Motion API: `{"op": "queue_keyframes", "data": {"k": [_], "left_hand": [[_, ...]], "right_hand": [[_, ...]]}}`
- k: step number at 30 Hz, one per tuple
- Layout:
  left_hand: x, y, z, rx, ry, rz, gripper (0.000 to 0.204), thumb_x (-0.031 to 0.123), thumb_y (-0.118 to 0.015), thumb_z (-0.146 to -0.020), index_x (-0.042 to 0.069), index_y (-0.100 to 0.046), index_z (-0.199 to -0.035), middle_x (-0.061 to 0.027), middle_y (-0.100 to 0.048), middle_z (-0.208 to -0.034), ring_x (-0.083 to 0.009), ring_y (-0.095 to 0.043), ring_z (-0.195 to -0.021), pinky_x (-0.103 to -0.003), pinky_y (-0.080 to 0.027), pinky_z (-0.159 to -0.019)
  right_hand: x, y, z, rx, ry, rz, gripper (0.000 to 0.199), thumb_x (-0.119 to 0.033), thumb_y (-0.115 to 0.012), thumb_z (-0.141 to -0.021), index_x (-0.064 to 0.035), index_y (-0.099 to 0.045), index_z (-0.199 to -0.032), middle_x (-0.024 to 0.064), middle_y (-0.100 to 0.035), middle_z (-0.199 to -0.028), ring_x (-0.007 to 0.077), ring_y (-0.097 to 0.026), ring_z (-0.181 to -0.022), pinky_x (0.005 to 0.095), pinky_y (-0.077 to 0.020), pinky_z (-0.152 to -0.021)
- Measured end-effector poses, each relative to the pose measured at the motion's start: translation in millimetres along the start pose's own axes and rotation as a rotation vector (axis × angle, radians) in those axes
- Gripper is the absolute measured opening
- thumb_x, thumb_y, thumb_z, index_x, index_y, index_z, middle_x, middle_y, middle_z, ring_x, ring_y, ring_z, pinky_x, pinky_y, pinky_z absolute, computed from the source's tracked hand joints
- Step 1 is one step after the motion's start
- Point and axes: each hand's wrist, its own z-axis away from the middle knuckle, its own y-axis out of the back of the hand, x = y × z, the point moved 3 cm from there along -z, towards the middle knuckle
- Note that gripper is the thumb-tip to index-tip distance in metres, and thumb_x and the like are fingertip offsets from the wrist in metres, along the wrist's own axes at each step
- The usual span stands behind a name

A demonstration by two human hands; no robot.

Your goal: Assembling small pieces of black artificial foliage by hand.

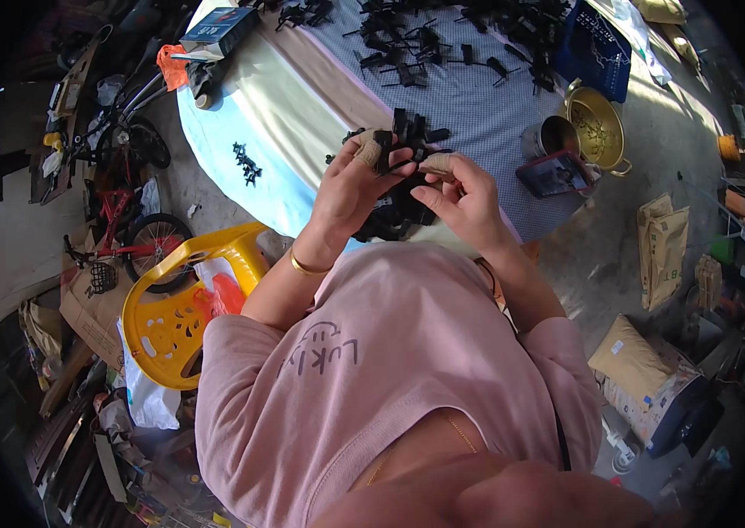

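My left hand (346, 192) is raised over the near edge of the cloth-covered table, its fingers closed round a small black plastic part (382, 151). Close to its right, my right hand (469, 201) has thumb and fingers drawn together at the part's side; whatever they pinch is too small to tell. Tan tape wraps some fingers of both hands. Beneath and just beyond the hands lies a heap of black plastic parts (400, 216), partly hidden by them. A small cluster of black pieces (247, 165) rests apart on the light blue cloth (214, 123).
Many more black parts (407, 53) cover the far table. At its right stand a blue basket (597, 53), a gold pot (605, 150), a metal pot (550, 138) and a phone (555, 174). A yellow chair (165, 343) and red bicycle (113, 211) are left; a box (218, 33) sits far left.
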Motion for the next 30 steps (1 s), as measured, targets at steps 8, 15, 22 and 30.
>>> {"op": "queue_keyframes", "data": {"k": [8,15,22,30], "left_hand": [[-13,0,6,-0.133,0.166,-0.057,0.035,0.011,-0.045,-0.091,0.006,-0.040,-0.124,-0.0073,-0.055,-0.105,-0.0193,-0.056,-0.097,-0.036,-0.046,-0.088],[-9,-23,19,-0.322,-0.061,-0.485,0.046,-0.002,-0.056,-0.082,-0.001,-0.039,-0.125,-0.0087,-0.053,-0.113,-0.0127,-0.052,-0.101,-0.026,-0.047,-0.083],[-13,-4,8,-0.226,-0.118,-0.519,0.040,-0.004,-0.061,-0.078,-0.001,-0.046,-0.115,-0.0082,-0.057,-0.102,-0.0125,-0.057,-0.091,-0.025,-0.048,-0.081],[-6,2,2,-0.143,-0.114,-0.690,0.029,-0.004,-0.063,-0.076,-0.001,-0.050,-0.103,-0.0070,-0.059,-0.094,-0.0125,-0.058,-0.086,-0.025,-0.049,-0.076]], "right_hand": [[-7,1,-1,0.076,0.175,-0.081,0.012,-0.001,-0.068,-0.074,0.0020,-0.060,-0.082,0.0046,-0.060,-0.078,0.0076,-0.056,-0.066,0.0183,-0.0449,-0.057],[8,-3,-7,-0.018,-0.191,-0.237,0.018,-0.008,-0.070,-0.074,-0.0013,-0.057,-0.085,-0.0027,-0.058,-0.073,0.0033,-0.051,-0.066,0.0172,-0.0435,-0.058],[28,-6,-3,-0.142,-0.388,-0.549,0.012,-0.010,-0.056,-0.086,-0.0003,-0.058,-0.092,-0.0010,-0.057,-0.073,0.0038,-0.050,-0.063,0.0171,-0.0400,-0.054],[23,-12,-7,-0.182,-0.273,-0.285,0.018,-0.011,-0.050,-0.088,0.0024,-0.061,-0.093,0.0013,-0.058,-0.065,0.0051,-0.052,-0.056,0.0181,-0.0399,-0.051]]}}
